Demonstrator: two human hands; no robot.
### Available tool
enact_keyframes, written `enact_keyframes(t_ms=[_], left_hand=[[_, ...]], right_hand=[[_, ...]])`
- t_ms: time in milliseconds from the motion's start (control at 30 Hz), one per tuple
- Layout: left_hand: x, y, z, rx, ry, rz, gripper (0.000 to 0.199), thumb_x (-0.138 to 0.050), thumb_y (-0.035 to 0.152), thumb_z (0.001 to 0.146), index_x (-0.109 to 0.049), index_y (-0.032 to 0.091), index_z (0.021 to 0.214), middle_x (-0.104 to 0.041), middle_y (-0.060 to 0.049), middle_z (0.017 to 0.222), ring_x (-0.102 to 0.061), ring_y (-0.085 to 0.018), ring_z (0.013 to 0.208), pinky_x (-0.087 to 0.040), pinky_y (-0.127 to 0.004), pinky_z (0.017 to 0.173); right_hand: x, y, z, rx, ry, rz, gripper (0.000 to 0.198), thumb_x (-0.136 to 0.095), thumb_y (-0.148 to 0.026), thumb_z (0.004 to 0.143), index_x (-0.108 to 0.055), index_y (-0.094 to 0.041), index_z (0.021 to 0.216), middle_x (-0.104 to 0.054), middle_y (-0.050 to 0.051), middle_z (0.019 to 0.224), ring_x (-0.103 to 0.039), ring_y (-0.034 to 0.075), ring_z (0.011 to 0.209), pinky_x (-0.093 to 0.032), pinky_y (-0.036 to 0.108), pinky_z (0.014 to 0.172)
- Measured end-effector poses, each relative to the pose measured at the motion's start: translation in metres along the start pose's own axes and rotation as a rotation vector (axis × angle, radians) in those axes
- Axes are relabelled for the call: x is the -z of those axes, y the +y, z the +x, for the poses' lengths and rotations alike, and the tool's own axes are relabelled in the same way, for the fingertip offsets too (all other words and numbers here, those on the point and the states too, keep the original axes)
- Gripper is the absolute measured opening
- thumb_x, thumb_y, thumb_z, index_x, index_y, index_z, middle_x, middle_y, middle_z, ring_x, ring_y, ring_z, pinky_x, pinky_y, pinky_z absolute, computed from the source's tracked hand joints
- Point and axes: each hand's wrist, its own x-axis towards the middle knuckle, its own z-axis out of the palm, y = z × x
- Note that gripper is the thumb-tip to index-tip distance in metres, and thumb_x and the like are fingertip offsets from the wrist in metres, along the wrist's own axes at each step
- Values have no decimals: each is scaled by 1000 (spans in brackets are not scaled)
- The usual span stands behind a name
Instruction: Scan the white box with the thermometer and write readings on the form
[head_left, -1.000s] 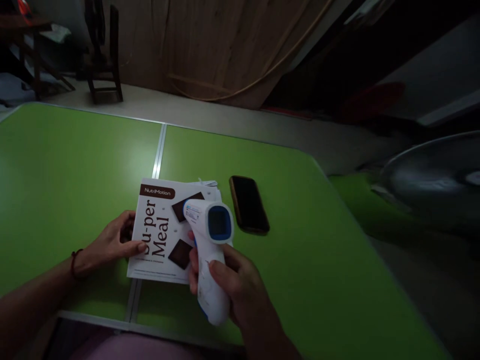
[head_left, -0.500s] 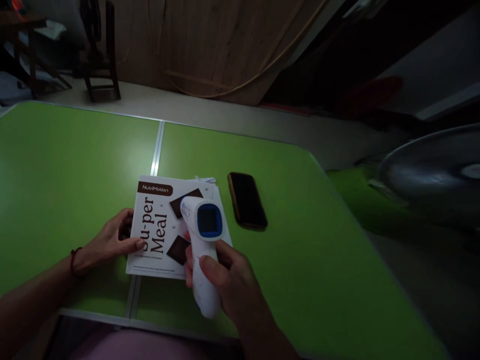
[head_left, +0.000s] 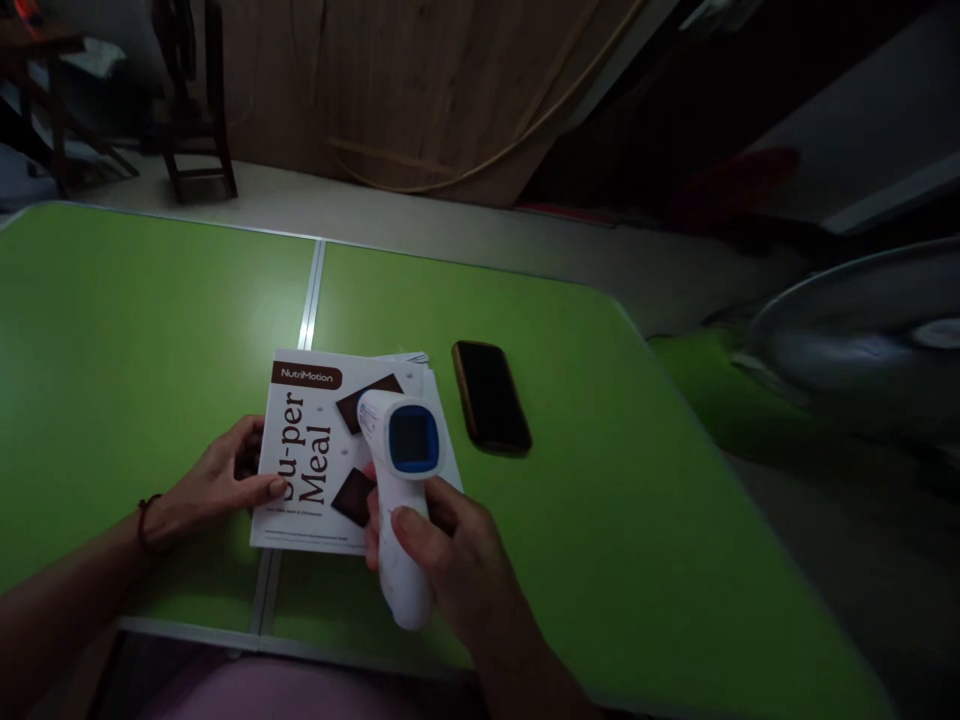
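My right hand (head_left: 442, 540) is wrapped round the handle of a white infrared thermometer (head_left: 401, 500). Its blue-framed screen (head_left: 413, 439) faces me and looks dark. Below it lies a white "NutriMotion Su-per Meal" box (head_left: 307, 450) with brown squares printed on top; the thermometer and my fingers hide part of its right side. My left hand (head_left: 225, 470) grips the box's left edge, thumb on top and fingers at the side, partly hidden. Just right of the box, a smartphone (head_left: 491, 395) in a brown case lies screen up, its display black.
A green folding table (head_left: 615, 520) with a metal seam bears these things. Beyond its far edge stand a dark wooden chair (head_left: 195, 120) and a wooden panel (head_left: 420, 90). At the right, off the table, is a large round shiny object (head_left: 862, 340), perhaps a fan.
The view has shifted very slightly. Both hands keep their grips, and the thermometer stays over the box with little movement.
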Motion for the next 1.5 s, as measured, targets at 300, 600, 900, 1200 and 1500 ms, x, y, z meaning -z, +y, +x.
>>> enact_keyframes(t_ms=[300, 600, 900, 1200, 1500], left_hand=[[1, 4, 0, 11, -28, -5, 66, -81, 51, 74, -54, 17, 123, -69, -16, 122, -67, -35, 112, -62, -48, 85], [3, 3, 0, 6, -7, 10, 60, -81, 50, 75, -54, 18, 117, -71, -14, 116, -69, -33, 109, -63, -47, 84], [3, 2, 1, 43, -8, -24, 72, -79, 55, 75, -48, 16, 127, -67, -19, 127, -68, -36, 113, -63, -48, 83], [3, 1, 2, 7, -4, -20, 65, -77, 52, 79, -49, 17, 126, -70, -16, 120, -68, -34, 113, -63, -45, 80], [2, 2, 1, 12, -2, -17, 67, -77, 54, 78, -48, 16, 126, -67, -18, 125, -69, -34, 111, -63, -46, 81]], right_hand=[[0, -1, 2, -25, -2, -20, 20, -67, -37, 73, -67, -17, 79, -66, 3, 71, -54, 13, 57, -47, 29, 55], [7, 10, 5, 19, -85, 91, 31, -71, -45, 73, -68, -17, 87, -62, 1, 69, -53, 14, 55, -45, 30, 53], [30, 4, 13, 100, 6, 282, 50, -76, -59, 63, -71, -18, 92, -64, 4, 72, -57, 16, 59, -50, 29, 54], [42, 8, 22, 152, 102, 175, 43, -72, -54, 66, -71, -19, 91, -67, 5, 75, -58, 19, 65, -52, 32, 60], [65, 19, 24, 49, 62, 135, 48, -71, -57, 71, -73, -19, 101, -76, 12, 101, -71, 32, 91, -57, 45, 79]])
